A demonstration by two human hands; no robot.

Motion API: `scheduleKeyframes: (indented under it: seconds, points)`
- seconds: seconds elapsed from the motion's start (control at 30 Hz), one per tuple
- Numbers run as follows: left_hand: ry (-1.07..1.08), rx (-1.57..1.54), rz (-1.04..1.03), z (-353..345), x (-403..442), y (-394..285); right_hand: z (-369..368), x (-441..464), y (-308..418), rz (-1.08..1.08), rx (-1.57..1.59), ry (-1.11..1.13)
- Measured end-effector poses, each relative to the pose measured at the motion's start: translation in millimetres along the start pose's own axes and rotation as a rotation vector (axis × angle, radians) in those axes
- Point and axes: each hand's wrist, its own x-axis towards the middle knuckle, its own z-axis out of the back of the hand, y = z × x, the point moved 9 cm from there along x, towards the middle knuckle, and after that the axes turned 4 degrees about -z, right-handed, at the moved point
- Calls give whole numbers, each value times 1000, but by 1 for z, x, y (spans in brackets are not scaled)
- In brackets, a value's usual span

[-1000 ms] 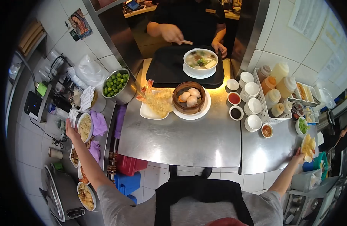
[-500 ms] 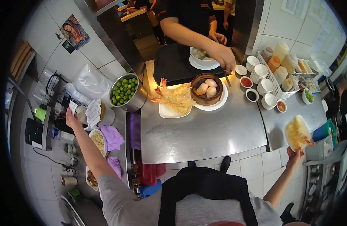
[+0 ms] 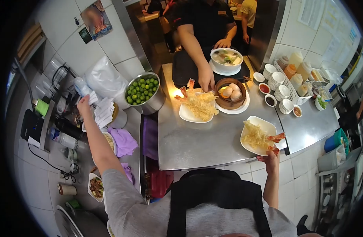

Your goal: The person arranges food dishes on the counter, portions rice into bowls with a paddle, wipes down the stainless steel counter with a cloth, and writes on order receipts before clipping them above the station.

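Note:
My right hand (image 3: 270, 158) grips the near edge of a white dish (image 3: 248, 148) of battered shrimp tempura (image 3: 257, 136), over the steel counter's front edge. Whether the dish touches the counter I cannot tell. Far to the left, my left hand (image 3: 83, 104) pinches a white paper slip (image 3: 93, 97), beside a bunch of printed slips (image 3: 105, 112). A second tempura plate (image 3: 197, 117) sits on the counter, and a co-worker's hand (image 3: 206, 81) reaches down at its far side. Right of it stands a bamboo steamer (image 3: 230, 103) with several dumplings on a white plate.
A white soup bowl (image 3: 226, 59) stands on a black tray (image 3: 185, 71) before the co-worker. Limes fill a steel pot (image 3: 159, 93). Sauce cups (image 3: 270, 100), stacked small bowls (image 3: 282, 92) and a bottle basket (image 3: 304, 96) line the right. Purple cloths (image 3: 122, 141) lie left.
My right hand has brought the tempura dish leftward to the counter's front edge. My left hand has moved its slip slightly up and right. The co-worker's hand has shifted from the steamer's right to the tempura plate.

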Motion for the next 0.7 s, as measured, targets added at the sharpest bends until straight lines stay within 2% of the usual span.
scheduleKeyframes:
  seconds: [0.13, 0.17, 0.27, 0.3, 0.4, 0.43, 0.47, 0.53, 0.57, 0.6, 0.7]
  points:
    - [68, 63, -75, -11, -6, -15, -1, 0, -6, 8, -21, 5]
    - [42, 259, -105, -6, -11, -17, -4, 0, -7, 20, -13, 27]
    - [-30, 466, -86, -1, -41, -15, -15, -1, -11, 22, 7, 65]
    - [10, 482, -5, 4, -40, 6, -16, 0, -16, 9, 2, 73]
    - [36, 106, -56, 6, -45, 70, -17, 3, -27, -2, -42, 66]
    - [74, 351, -318, 6, -44, 66, -14, 0, -28, 12, -59, 59]
    - [-22, 809, -337, 13, -44, 83, -21, -1, -32, 0, -93, 84]
    - [-248, 866, -471, 31, -77, 65, -56, -15, -22, -1, -173, 219]
    - [-52, 372, 145, 18, -111, 40, -67, -18, -23, -32, -143, 248]
    - [-53, 34, 165, 14, -108, 61, -70, -22, -23, -61, -104, 258]
    - [-97, -318, 190, 6, -129, 38, -86, -25, -20, -106, -191, 257]
